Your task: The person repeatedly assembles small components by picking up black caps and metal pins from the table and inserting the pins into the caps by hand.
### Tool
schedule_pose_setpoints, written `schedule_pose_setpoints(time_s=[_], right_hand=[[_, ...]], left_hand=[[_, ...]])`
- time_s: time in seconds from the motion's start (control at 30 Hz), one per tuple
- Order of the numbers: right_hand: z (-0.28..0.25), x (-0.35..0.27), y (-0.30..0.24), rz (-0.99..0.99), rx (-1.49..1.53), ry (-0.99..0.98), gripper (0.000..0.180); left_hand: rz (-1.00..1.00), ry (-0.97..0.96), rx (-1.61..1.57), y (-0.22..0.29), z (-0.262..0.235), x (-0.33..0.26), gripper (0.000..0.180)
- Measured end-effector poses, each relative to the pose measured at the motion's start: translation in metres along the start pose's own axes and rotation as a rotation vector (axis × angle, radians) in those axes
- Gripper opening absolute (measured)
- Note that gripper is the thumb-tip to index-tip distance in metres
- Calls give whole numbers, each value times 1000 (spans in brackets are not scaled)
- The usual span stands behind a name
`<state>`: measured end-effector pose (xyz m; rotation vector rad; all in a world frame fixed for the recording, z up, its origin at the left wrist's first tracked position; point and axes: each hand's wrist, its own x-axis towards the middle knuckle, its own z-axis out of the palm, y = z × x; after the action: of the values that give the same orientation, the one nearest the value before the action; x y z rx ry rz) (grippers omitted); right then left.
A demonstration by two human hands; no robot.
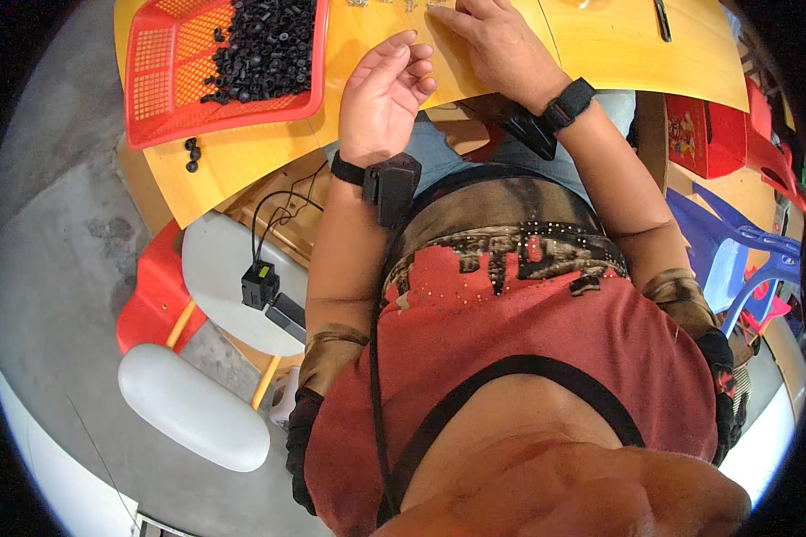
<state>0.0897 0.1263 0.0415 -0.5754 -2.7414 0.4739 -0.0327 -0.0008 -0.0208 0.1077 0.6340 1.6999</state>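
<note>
left hand [385, 94] half unfurled; right hand [501, 49] cut off above, grip unclear, near blurred shiny bits [411, 5].

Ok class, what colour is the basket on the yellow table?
The basket is red, rim and lattice walls alike; it shows best in the head view.

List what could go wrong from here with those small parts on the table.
The loose black parts lie outside the red basket, near the edge of the yellow table, so a knock might roll them off.
The basket sits close to that edge too; a hard bump could spill its black pieces.
The small shiny pieces lie beside the right hand; a careless sweep might scatter them.
</note>
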Motion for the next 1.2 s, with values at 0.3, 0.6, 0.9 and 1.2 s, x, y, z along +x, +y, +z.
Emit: schedule_pose_setpoints(time_s=[0.3, 0.6, 0.9, 1.2], right_hand=[[4, 3, 9, -111, -36, 25, 33], [7, 18, -5, -60, 71, 47, 25], [7, 1, 2, -77, 10, 57, 25], [0, 0, 8, -91, -11, -12, 22]], left_hand=[[-4, 12, 7, 1, -1, 1, 21], [21, -3, -18, 0, -2, 1, 21], [14, -6, -14, -1, 1, -1, 21], [17, 6, 8, -2, 2, 0, 21]])
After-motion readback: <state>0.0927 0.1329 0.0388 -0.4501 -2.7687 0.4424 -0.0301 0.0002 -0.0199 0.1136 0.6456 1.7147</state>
